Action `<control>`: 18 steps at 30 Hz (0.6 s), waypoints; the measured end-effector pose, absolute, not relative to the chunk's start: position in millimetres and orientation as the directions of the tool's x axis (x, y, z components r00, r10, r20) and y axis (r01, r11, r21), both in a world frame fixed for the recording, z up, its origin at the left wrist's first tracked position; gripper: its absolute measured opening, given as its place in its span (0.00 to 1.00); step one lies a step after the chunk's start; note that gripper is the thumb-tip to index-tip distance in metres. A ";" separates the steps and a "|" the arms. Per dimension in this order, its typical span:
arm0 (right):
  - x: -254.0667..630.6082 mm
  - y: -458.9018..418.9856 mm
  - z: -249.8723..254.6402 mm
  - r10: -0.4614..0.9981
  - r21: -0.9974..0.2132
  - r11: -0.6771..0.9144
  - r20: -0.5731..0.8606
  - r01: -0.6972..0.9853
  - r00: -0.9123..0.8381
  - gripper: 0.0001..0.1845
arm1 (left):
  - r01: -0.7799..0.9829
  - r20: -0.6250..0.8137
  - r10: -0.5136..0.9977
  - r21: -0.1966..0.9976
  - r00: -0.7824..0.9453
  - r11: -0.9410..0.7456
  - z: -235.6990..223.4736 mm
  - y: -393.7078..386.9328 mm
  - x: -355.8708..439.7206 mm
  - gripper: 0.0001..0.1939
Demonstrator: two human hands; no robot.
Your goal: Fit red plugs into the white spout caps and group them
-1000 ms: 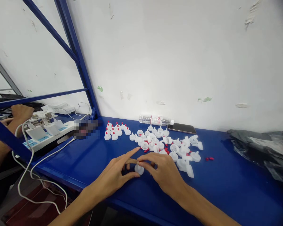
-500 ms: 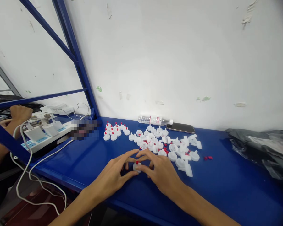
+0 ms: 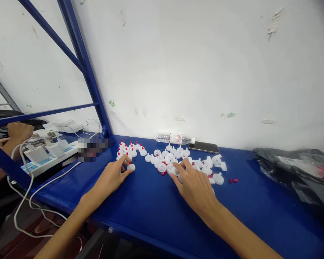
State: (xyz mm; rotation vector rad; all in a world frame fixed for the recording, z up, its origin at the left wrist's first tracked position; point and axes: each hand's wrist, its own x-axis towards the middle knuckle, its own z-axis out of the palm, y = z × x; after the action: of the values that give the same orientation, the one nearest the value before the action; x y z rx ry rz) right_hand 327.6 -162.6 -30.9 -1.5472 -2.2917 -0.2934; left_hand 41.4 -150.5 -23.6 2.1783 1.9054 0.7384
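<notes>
On the blue table (image 3: 151, 201), my left hand (image 3: 112, 177) pinches a white cap with a red plug (image 3: 131, 167) and rests it on the surface. The cap sits at the near edge of a group of plugged caps (image 3: 129, 149) standing in rows. My right hand (image 3: 193, 184) lies to the right, its fingers stretched out and apart over the pile of loose white caps (image 3: 178, 160). Its index finger and thumb touch caps at the pile's near side. Small red plugs (image 3: 162, 172) lie scattered among the caps, and two more red plugs (image 3: 232, 180) lie apart to the right.
A water bottle (image 3: 175, 138) and a dark phone (image 3: 203, 146) lie by the wall behind the pile. A black plastic bag (image 3: 294, 169) fills the right end. A blue frame post (image 3: 83, 68) divides the bench; beyond it lie a power strip (image 3: 48, 158), cables and another person's hand (image 3: 16, 131).
My hands have parted. The left carried the plugged cap left and away to the finished rows; the right moved forward onto the loose pile.
</notes>
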 end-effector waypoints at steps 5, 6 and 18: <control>327.3 -161.3 -32.4 0.877 0.027 0.357 0.334 0.934 -0.345 0.11 | 0.892 0.234 0.972 0.435 0.019 -0.123 -19.9 -143.8 39.0 0.12; 327.3 -161.1 -32.1 0.880 0.033 0.354 0.328 0.935 -0.345 0.11 | 0.894 0.233 0.972 0.434 0.010 -0.114 -19.9 -143.8 39.9 0.12; 324.8 -162.2 -34.6 0.846 0.039 0.389 0.380 0.920 -0.374 0.15 | 0.928 0.281 0.959 0.360 -0.016 -0.090 -22.8 -149.3 47.6 0.23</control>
State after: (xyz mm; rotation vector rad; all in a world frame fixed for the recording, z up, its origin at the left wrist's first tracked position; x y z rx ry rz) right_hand 324.8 -162.2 -34.6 -1.5471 -2.3530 -0.3531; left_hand 47.6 -149.3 -22.8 2.1554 2.0729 0.7164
